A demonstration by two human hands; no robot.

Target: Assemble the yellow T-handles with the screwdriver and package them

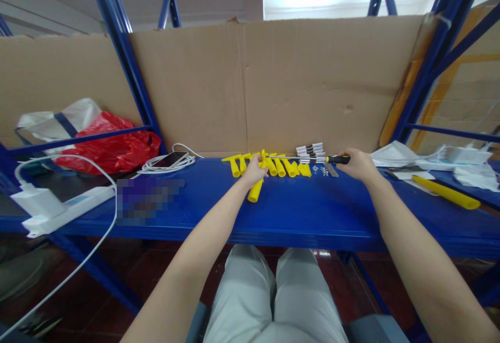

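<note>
My left hand [255, 170] is closed on a yellow plastic part [255, 191], whose hollow tube end points down toward the table's front edge. A screwdriver [342, 160] with a black and yellow handle is gripped in my right hand [356, 164]. Its long shaft lies level and reaches left to the top of the held yellow part. Behind and beside my left hand, several similar yellow parts [280, 168] stand in a row. Right of them are a stack of white and black pieces [311, 151], small white bits [324, 170] and a grey metal piece [332, 170].
On the blue table [297, 218], a coiled white cable [167, 164], a power strip [70, 210] and a red bag [113, 142] are at left. At right lie a yellow tube [447, 192] and white wrappings [394, 154]. Cardboard [304, 83] stands behind.
</note>
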